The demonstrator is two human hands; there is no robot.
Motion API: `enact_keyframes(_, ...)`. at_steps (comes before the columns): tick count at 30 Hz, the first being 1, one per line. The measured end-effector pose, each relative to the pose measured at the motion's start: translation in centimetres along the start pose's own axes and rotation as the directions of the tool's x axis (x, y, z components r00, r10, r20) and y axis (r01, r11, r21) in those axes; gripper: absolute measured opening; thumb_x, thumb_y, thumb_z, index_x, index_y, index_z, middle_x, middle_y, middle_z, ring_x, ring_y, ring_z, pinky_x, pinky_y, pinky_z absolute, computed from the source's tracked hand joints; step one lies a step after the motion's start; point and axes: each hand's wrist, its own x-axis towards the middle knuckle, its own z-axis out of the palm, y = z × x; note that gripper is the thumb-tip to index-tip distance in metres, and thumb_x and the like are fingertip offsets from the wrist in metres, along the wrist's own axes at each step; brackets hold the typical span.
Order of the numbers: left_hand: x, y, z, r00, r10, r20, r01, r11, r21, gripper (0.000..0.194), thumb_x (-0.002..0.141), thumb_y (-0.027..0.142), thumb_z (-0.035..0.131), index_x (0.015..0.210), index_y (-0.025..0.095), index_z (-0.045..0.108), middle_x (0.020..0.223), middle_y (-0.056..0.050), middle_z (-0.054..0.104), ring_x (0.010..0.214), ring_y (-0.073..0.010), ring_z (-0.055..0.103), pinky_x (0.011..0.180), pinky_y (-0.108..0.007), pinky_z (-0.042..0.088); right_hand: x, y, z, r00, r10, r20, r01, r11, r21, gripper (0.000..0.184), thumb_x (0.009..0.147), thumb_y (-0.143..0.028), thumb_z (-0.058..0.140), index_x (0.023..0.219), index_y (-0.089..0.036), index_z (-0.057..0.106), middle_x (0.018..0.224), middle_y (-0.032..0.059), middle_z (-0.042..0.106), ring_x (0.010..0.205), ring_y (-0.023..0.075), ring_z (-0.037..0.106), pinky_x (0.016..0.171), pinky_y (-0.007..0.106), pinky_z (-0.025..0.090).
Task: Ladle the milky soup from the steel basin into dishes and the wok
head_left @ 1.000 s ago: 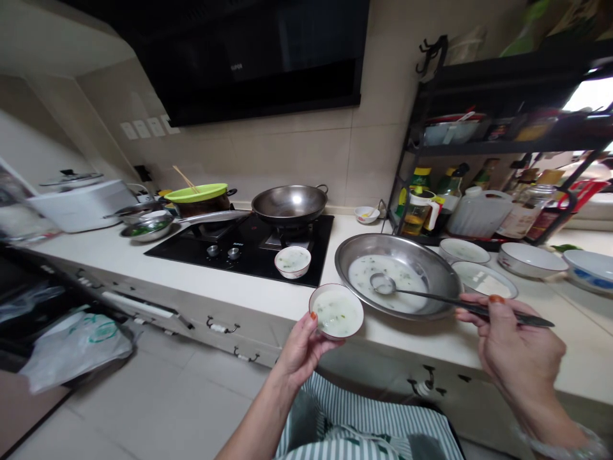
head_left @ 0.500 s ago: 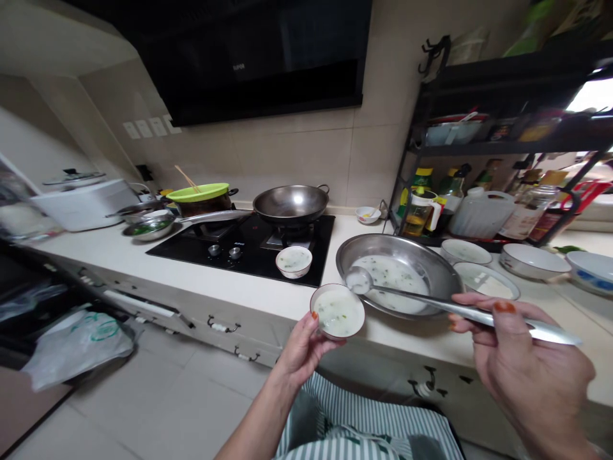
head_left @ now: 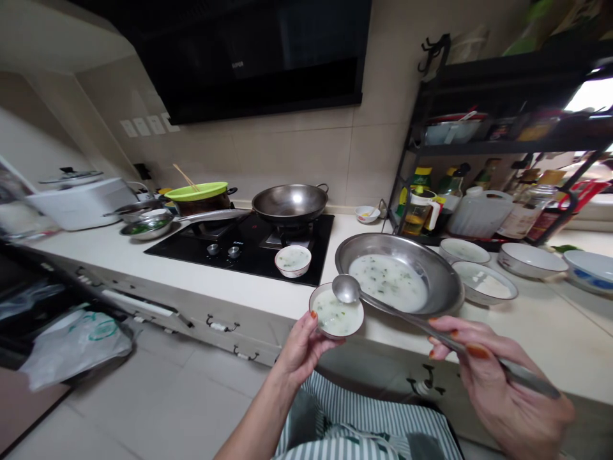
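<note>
My left hand (head_left: 306, 348) grips a small bowl (head_left: 338, 333) from below and the side, thumb at its rim. White soup with green bits (head_left: 335, 312) fills it almost to the brim. Closed around the long handle of a metal ladle (head_left: 347, 289) is my right hand (head_left: 502, 377). The ladle's head is tilted over the far edge of the held bowl; whether it touches the soup I cannot tell. Just behind stands a wide steel basin (head_left: 443, 275) with more of the same white soup (head_left: 387, 281) in it.
Another filled bowl (head_left: 293, 262) stands on the black gas stove (head_left: 211, 255), before a wok (head_left: 290, 203). Right of the basin are several bowls, one a white bowl (head_left: 531, 260). Bottles crowd the black rack (head_left: 479, 150). A lime-green lid or basin (head_left: 196, 190) tops a pot.
The ladle has moved left from the basin's edge to over the held bowl, its head now tipped over. My right hand has shifted left and down. The left hand and bowl stay nearly still.
</note>
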Motion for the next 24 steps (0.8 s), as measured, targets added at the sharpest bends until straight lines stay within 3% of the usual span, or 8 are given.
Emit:
enact_keyframes(5, 0.0, 0.1, 0.1, 1.0, 0.002, 0.002, -0.002, 1.0, 0.007, 0.039, 0.078, 0.032, 0.069, 0.111, 0.013, 0.062, 0.115, -0.015, 0.065, 0.094, -0.0268, 0.066, 0.076, -0.044, 0.058, 1.8, 0.4, 0.4, 0.968, 0.177, -0.177, -0.154, 0.979, 0.136, 0.017, 0.077, -0.036, 0.068, 0.076, -0.021, 0.061, 0.083, 0.0047, 0.069, 0.055, 0.0142, 0.063, 0.051, 0.029, 0.053)
enact_keyframes(8, 0.0, 0.0, 0.1, 1.0, -0.002, -0.016, 0.002, 1.0, 0.016, 0.04, 0.076, 0.032, 0.07, 0.11, 0.012, 0.062, 0.115, -0.016, 0.064, 0.093, -0.0279, 0.066, 0.075, -0.044, 0.058, 3.0, 1.7, -0.3, 0.953, 0.161, -0.256, -0.143, 0.986, 0.088, 0.02, 0.079, -0.038, 0.066, 0.079, -0.019, 0.059, 0.085, 0.0051, 0.069, 0.059, 0.015, 0.065, 0.052, 0.028, 0.052)
enact_keyframes(10, 0.0, 0.0, 0.2, 1.0, -0.001, -0.023, 0.002, 1.0, 0.017, 0.04, 0.076, 0.032, 0.071, 0.109, 0.012, 0.062, 0.114, -0.016, 0.064, 0.092, -0.0279, 0.066, 0.075, -0.044, 0.058, 3.4, 2.8, -1.1, 0.964, 0.09, -0.252, -0.111, 0.991, -0.069, 0.021, 0.083, -0.039, 0.062, 0.082, -0.018, 0.059, 0.087, 0.0058, 0.069, 0.059, 0.0147, 0.066, 0.052, 0.027, 0.051)
enact_keyframes(13, 0.0, 0.0, 0.2, 1.0, 0.004, -0.016, -0.004, 1.0, 0.016, 0.041, 0.076, 0.033, 0.071, 0.11, 0.012, 0.062, 0.115, -0.016, 0.064, 0.092, -0.0278, 0.067, 0.075, -0.044, 0.058, 3.6, 4.6, -2.2, 0.988, 0.009, -0.152, -0.053, 0.955, -0.293, 0.025, 0.087, -0.042, 0.054, 0.085, -0.018, 0.061, 0.089, 0.006, 0.068, 0.056, 0.0137, 0.065, 0.056, 0.029, 0.051)
enact_keyframes(16, 0.0, 0.0, 0.1, 1.0, 0.001, -0.006, -0.001, 1.0, 0.014, 0.041, 0.077, 0.033, 0.07, 0.111, 0.012, 0.062, 0.116, -0.016, 0.064, 0.093, -0.0283, 0.066, 0.075, -0.044, 0.058, 3.3, 5.9, -2.7, 0.997, -0.044, -0.061, 0.015, 0.909, -0.416, 0.029, 0.088, -0.044, 0.051, 0.087, -0.018, 0.064, 0.087, 0.0055, 0.069, 0.058, 0.0141, 0.065, 0.063, 0.031, 0.052)
enact_keyframes(19, 0.1, 0.0, 0.1, 1.0, 0.0, -0.006, 0.0, 1.0, 0.013, 0.04, 0.077, 0.033, 0.07, 0.11, 0.013, 0.062, 0.116, -0.015, 0.064, 0.094, -0.0284, 0.066, 0.076, -0.044, 0.058, 2.9, 6.4, -2.8, 0.998, -0.041, -0.042, 0.019, 0.903, -0.429, 0.031, 0.088, -0.046, 0.051, 0.087, -0.018, 0.064, 0.086, 0.005, 0.069, 0.059, 0.0145, 0.065, 0.065, 0.031, 0.052)
enact_keyframes(24, 0.0, 0.0, 0.2, 1.0, -0.001, -0.015, 0.002, 1.0, 0.012, 0.039, 0.076, 0.033, 0.07, 0.109, 0.013, 0.062, 0.115, -0.015, 0.065, 0.093, -0.0285, 0.066, 0.076, -0.044, 0.058, 3.2, 6.4, -2.8, 0.971, 0.158, -0.177, -0.194, 0.958, -0.211, 0.034, 0.082, -0.051, 0.058, 0.085, -0.017, 0.06, 0.087, 0.0062, 0.069, 0.055, 0.0141, 0.065, 0.054, 0.028, 0.054)
